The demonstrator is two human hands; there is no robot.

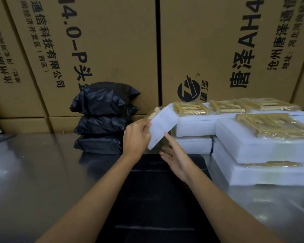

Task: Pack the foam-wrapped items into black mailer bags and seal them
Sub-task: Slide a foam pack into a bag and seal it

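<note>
The left hand (137, 135) pinches the edge of a tilted white foam-wrapped item (162, 127), soft and slab-shaped; the right hand (176, 157) is spread flat just under it. Below both lies a flat stack of glossy black mailer bags (158, 199). Left of the left hand stand three crinkled packed bags (102, 118); right of the right hand sit foam slabs (253, 142) on steel table (33, 172).

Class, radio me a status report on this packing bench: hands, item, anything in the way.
Left hand grips the tilted foam-wrapped item. Right hand open, fingers under its lower edge. Flat black bags wait below. Nothing blocks the way.
</note>
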